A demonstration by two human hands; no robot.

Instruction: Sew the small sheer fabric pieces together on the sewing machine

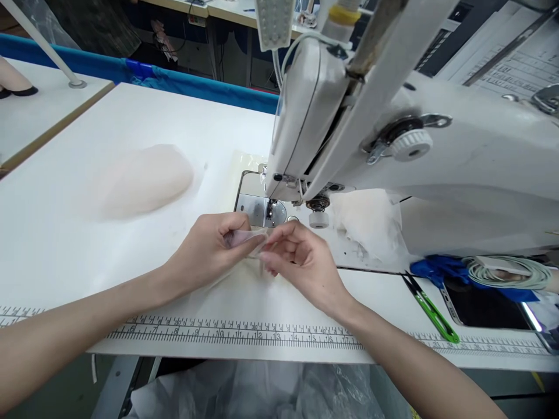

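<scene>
In front of the sewing machine's needle plate (253, 208), my left hand (209, 247) pinches a thin, pale, sheer piece of fabric (244, 237) between thumb and fingers. My right hand (301, 259) is curled at the right end of the same fabric, its fingertips closed on the edge. Part of the fabric hangs below the hands, hard to make out against the white table. Above both hands is the sewing machine head (312, 116), with the presser foot (271, 208) just beyond the fingertips.
A pale, skin-toned cup-shaped piece (151, 177) lies to the left. Whitish fabric (369, 224) sits under the machine arm. Green-handled snips (437, 314), a phone (484, 305) and a coiled cable (506, 273) are at right. A printed ruler (244, 333) runs along the front edge.
</scene>
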